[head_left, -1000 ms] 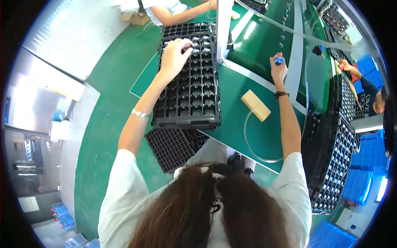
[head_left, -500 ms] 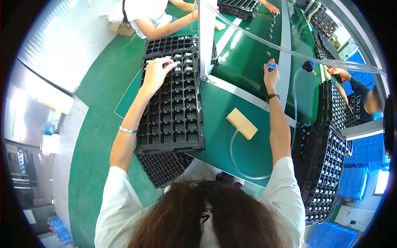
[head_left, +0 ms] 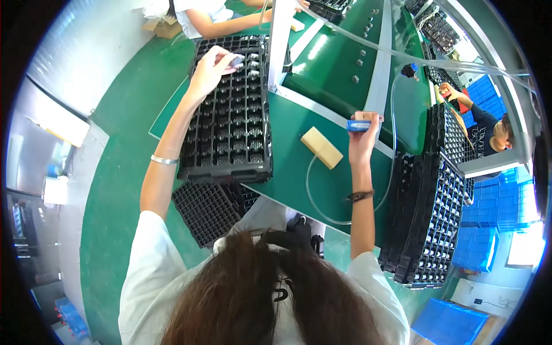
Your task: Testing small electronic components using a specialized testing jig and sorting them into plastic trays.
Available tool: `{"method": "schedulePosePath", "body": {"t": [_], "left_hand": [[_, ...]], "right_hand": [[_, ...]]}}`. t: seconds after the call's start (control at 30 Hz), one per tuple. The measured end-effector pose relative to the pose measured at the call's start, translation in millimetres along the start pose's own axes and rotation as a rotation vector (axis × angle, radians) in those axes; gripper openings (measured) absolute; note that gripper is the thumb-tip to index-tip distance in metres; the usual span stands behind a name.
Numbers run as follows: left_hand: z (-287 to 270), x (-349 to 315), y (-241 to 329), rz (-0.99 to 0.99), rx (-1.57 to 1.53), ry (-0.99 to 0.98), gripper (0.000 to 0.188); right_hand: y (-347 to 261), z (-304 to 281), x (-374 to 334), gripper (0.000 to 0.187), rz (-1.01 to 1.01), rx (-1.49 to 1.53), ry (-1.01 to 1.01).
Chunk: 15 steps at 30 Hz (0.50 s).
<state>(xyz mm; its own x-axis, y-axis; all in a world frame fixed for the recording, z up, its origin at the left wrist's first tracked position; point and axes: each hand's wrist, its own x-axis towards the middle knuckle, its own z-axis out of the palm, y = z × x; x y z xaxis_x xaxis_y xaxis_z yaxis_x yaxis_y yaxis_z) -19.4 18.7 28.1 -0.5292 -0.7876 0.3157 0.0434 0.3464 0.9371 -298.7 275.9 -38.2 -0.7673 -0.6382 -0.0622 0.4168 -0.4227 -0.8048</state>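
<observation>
My left hand [head_left: 210, 72] is over the far end of a black compartment tray [head_left: 192, 171], thumb and fingers pinched on a small silvery-grey part [head_left: 236, 61]. Several similar metal parts sit in pockets near those fingertips; the pockets closer to me look bare. My right hand [head_left: 364, 140] is closed around a blue block-shaped object [head_left: 357, 125] with a pale reddish piece beside it. It is raised over the edge between the green tabletop and the belt. I cannot make out exactly what that object is.
A cream block [head_left: 322, 148] with a clear hose lies on the green tabletop [head_left: 282, 167]. Small metal parts [head_left: 355, 79] line the green belt. A white post [head_left: 280, 46] rises beside the tray. Filled black trays [head_left: 440, 224] are stacked at right. Two people work nearby.
My right hand has drawn back from the belt toward me, turning the blue object into view. My left hand remains at the tray's far end. The whole view has shifted slightly.
</observation>
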Motion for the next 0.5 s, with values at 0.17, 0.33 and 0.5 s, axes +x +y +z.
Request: {"method": "schedulePosePath", "body": {"t": [0.17,0.33,0.5], "left_hand": [[81.8,-103.5,77.6,-0.251,-0.437,-0.219,0.02],[153.1,-174.3,96.1,0.026,-0.141,-0.176,0.018],[159.9,-196.4,101.2,0.064,-0.021,-0.194,0.026]], "right_hand": [[-24.3,33.6,-92.9,0.032,-0.027,-0.013,-0.175],[-32.8,48.0,-139.5,0.034,-0.179,-0.145,-0.215],[-27.9,43.5,-157.9,0.035,-0.148,-0.25,-0.264]]}}
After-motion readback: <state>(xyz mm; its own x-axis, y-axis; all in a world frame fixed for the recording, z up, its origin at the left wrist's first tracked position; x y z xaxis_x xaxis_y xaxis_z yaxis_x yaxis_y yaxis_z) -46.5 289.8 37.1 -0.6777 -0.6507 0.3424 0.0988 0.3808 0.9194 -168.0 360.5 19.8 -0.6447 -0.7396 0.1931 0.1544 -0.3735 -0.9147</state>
